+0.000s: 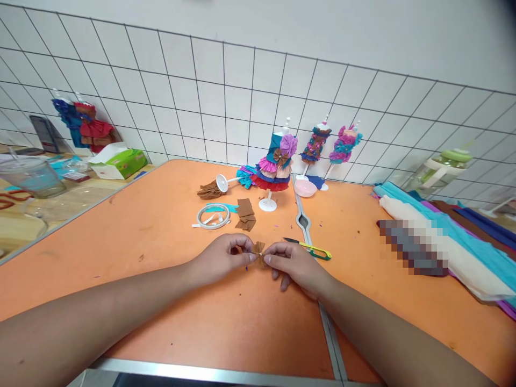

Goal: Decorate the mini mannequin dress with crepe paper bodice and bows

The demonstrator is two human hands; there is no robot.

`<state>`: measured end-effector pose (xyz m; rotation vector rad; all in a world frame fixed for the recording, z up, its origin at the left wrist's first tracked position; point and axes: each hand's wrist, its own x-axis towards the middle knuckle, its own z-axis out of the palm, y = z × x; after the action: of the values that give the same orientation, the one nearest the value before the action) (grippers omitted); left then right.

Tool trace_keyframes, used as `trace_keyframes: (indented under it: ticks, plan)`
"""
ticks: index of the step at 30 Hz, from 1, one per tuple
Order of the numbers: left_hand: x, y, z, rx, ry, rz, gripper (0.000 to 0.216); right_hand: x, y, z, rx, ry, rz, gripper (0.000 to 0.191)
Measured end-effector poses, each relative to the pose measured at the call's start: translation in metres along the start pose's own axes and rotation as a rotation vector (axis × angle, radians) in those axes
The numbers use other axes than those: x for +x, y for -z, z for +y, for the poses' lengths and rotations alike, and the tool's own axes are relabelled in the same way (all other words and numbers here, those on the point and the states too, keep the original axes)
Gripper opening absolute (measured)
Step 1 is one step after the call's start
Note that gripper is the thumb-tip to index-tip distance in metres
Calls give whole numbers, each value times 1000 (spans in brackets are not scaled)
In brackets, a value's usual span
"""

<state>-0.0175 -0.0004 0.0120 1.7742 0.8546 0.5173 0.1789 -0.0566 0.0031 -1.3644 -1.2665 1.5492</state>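
My left hand (221, 259) and my right hand (296, 267) meet over the middle of the orange table (161, 226). Both pinch a small brown crepe-paper bow (258, 250) between their fingertips, just above the tabletop. Yellow-handled thread snips (312, 248) lie just beyond my right hand. A roll of tape (213, 216) and a stack of brown paper pieces (245, 214) lie a little further back.
Small mannequin stands dressed in coloured paper (276, 166) line the tiled wall, one lying on its side (220, 184). A pink bowl (305, 188) sits by them. Folded crepe-paper sheets (447, 242) fill the right side. A tissue box (119, 163) and plastic cup (32, 176) stand at the left.
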Motion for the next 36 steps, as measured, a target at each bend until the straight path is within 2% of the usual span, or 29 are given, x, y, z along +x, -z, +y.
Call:
trace_keyframes:
  ticks: [3,7,11,15,20,25,30,36]
  plan:
    - [0,-1,-1,-68,-9,-13,25,0,-3,1,-6,11,38,25]
    - [3,-5,-6,-28,40,-42,27,1,-5,1,21,35,79,26]
    - [3,-5,-6,-39,19,-71,27,2,-2,0,16,10,97,24]
    - [1,-3,-2,-15,-17,-25,30,2,-3,0,-6,32,88,22]
    - [2,-3,-5,-17,27,59,30,-2,-7,-1,-98,35,110,20]
    - [4,-3,-6,24,31,56,27,-2,-6,-2,-98,141,148,27]
    - [3,-6,-5,51,-10,39,25,0,-9,-3,-173,199,186,19]
    - [3,-6,-5,49,18,110,27,0,-12,-1,-114,162,198,19]
